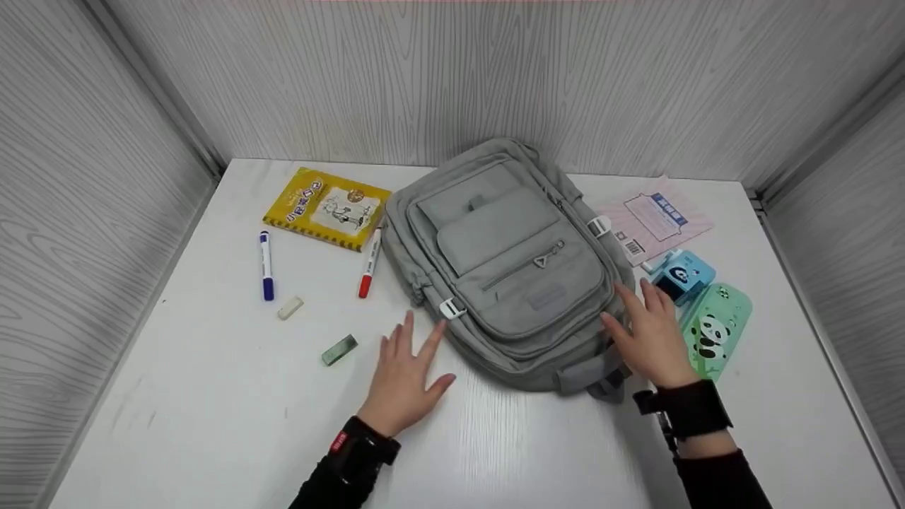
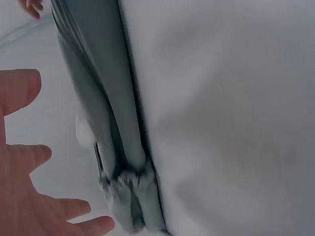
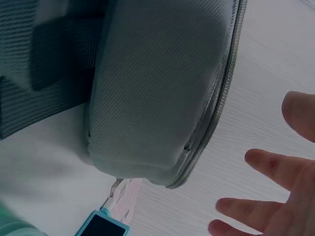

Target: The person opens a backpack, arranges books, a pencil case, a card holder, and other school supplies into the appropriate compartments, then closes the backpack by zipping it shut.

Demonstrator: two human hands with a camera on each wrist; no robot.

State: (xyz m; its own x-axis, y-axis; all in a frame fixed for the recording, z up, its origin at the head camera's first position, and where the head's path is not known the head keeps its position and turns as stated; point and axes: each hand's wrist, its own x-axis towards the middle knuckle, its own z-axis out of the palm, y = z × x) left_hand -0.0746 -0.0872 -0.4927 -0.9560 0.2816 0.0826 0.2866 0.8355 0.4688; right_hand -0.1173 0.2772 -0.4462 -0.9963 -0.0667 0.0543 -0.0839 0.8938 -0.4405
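Note:
A grey backpack (image 1: 509, 261) lies tilted on the white table, its front pockets and zips facing up. Beside its lower left edge is my left hand (image 1: 403, 389), fingers spread and holding nothing. My right hand (image 1: 650, 336) is at the lower right edge, over or near the fabric, its fingers apart; whether it touches is unclear. In the left wrist view the spread fingers (image 2: 29, 157) are beside the bag's side (image 2: 98, 88). The right wrist view has the bag's zipped edge (image 3: 162, 93) with the right fingers (image 3: 275, 167) apart from it.
Left of the backpack are a yellow book (image 1: 329, 208), a blue marker (image 1: 266, 265), a red marker (image 1: 370, 261), a white eraser (image 1: 290, 307) and a green block (image 1: 339, 350). To its right are a pink booklet (image 1: 657, 220), a blue sharpener (image 1: 682, 276) and a green panda case (image 1: 717, 329).

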